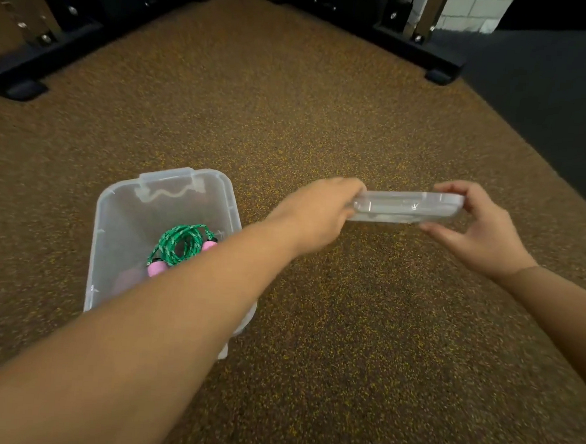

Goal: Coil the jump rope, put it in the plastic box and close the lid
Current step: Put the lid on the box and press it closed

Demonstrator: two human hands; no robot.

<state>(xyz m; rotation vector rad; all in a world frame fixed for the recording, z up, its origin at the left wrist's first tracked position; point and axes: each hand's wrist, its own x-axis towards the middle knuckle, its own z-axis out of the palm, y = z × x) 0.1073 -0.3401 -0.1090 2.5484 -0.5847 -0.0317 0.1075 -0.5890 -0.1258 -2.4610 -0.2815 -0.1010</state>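
A clear plastic box (113, 217) stands open on the speckled floor at the lower left. Inside it lies the coiled green jump rope (180, 244) with its pink handles (157, 268). My left forearm crosses over the near right corner of the box. The clear lid (409, 206) is held level in the air to the right of the box, above the floor. My left hand (319, 216) grips its left end and my right hand (479, 230) grips its right end.
Black bases of gym racks stand at the far left (19, 78) and the far right (438, 64). A dark mat (549, 100) borders the brown speckled floor on the right.
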